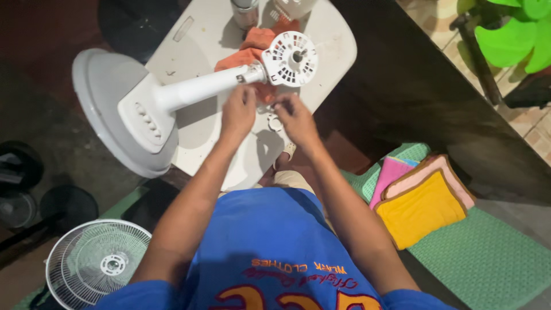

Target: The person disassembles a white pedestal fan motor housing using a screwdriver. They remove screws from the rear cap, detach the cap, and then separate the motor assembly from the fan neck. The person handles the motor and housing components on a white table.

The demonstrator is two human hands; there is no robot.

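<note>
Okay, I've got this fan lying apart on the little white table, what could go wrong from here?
The fan stand lies with its round base hanging past the table edge, so a nudge might tip it off. The left hand and right hand work small parts near the table's edge; the small ring could roll to the floor. The fan grille lies underfoot.

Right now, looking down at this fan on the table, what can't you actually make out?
1. Head view: what the left hand and right hand pinch; fingers cover it.
2. Metal can and white container: tops cut by the upper edge.
3. Fan guard on the floor: partly behind the arm.
4. Dark objects at left: too dim.
</note>
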